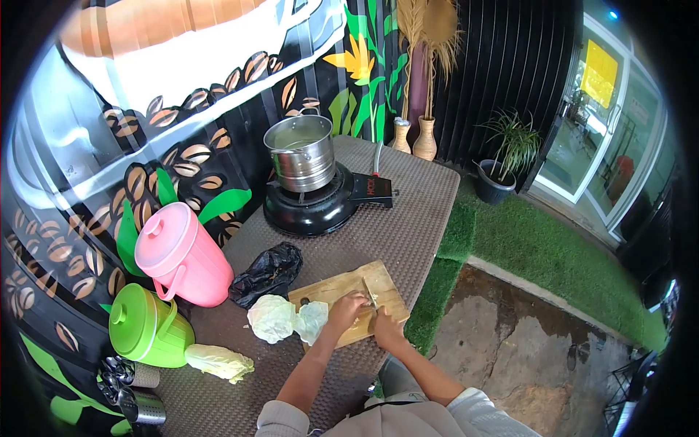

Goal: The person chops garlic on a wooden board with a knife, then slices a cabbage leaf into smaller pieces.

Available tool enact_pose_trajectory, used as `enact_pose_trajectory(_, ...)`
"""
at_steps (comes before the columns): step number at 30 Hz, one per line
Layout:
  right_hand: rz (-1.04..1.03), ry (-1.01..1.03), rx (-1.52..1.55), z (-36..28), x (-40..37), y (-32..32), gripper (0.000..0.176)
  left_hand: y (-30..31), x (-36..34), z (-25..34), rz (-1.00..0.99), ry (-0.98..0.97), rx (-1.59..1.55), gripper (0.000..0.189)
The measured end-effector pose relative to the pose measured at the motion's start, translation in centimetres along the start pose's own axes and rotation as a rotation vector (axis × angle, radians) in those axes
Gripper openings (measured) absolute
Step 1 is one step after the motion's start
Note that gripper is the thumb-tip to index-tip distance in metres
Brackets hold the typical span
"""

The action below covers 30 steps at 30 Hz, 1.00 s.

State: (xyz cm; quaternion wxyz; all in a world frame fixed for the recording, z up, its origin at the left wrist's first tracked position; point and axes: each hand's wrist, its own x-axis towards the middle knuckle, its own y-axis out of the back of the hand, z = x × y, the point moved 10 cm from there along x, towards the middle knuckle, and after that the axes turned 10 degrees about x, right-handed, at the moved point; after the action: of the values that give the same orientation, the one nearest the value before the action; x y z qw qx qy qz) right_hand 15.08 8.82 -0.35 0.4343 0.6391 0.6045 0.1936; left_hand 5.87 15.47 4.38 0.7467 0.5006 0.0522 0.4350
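Note:
A wooden cutting board (389,280) lies near the table's front edge. Over it, my right hand (389,330) is closed around a knife, whose blade (370,293) points away from me. My left hand (349,306) is closed beside the blade, its fingertips at small pale pieces too tiny to name. White-green cabbage leaves (271,319) rest left of the board, one overlapping its edge. Further left, a long pale leafy vegetable (219,363) lies on the table. A crumpled black plastic bag (268,274) sits behind the leaves.
A steel pot (300,156) stands on a black gas stove (309,211) at the back. Pink (186,255) and green (149,328) lidded jugs stand left, near metal cutlery holders (140,405). The brown woven table's (408,189) right edge borders green turf; a potted plant (497,175) stands beyond.

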Motion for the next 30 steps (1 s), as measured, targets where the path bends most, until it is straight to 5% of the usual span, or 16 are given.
enact_pose_trajectory(3, 0.020, 0.120, 0.109, -0.3, 2.3, 2.0, 0.025, -0.7, 0.1, -0.4, -0.018, 0.024, 0.032, 0.017)
enact_pose_trajectory(7, -0.292, -0.037, 0.271, -0.5, 0.6, 3.1, 0.029, 0.0, 0.1, 0.5, -0.012, 0.078, 0.100, 0.020)
enact_pose_trajectory(9, -0.237, -0.028, 0.263, -0.1, -0.7, 2.1, 0.028, 0.0, 0.1, 0.3, -0.008, 0.071, 0.079, 0.021)
enact_pose_trajectory(11, 0.068, 0.120, 0.009, 1.0, -0.5, 0.8, 0.028, -0.4, -0.1, 0.1, 0.001, 0.070, 0.056, 0.022)
enact_pose_trajectory(12, -0.014, -0.030, 0.109, 1.0, -1.2, 1.2, 0.029, -0.4, -0.2, 0.4, 0.026, 0.026, 0.038, 0.021)
enact_pose_trajectory(16, -0.004, -0.009, 0.119, 1.2, 0.7, 2.1, 0.031, 0.6, -0.6, 1.7, 0.101, -0.007, 0.036, 0.018)
enact_pose_trajectory(19, -0.052, 0.084, 0.129, 1.2, 3.9, 3.9, 0.031, 0.6, -0.6, 2.1, 0.081, -0.004, 0.028, 0.017)
enact_pose_trajectory(21, -0.280, 0.253, -0.083, -0.6, 4.3, 3.3, 0.031, 0.3, -0.5, 1.8, 0.055, 0.040, 0.007, 0.016)
enact_pose_trajectory(23, -0.267, 0.258, -0.112, -1.3, 3.2, 3.2, 0.030, 0.1, -0.2, 1.4, 0.032, 0.080, -0.015, 0.016)
enact_pose_trajectory(25, 0.015, 0.169, -0.055, -0.4, 1.4, 3.6, 0.028, 0.2, -0.2, 1.4, 0.054, 0.061, -0.036, 0.015)
enact_pose_trajectory(28, 0.147, 0.023, 0.038, 0.9, -2.2, 2.3, 0.027, 1.1, -0.6, 2.1, 0.121, -0.014, -0.005, 0.015)
enact_pose_trajectory(30, 0.101, 0.009, 0.054, 0.5, -2.2, 2.2, 0.026, 1.1, -0.7, 1.8, 0.145, -0.002, 0.004, 0.015)
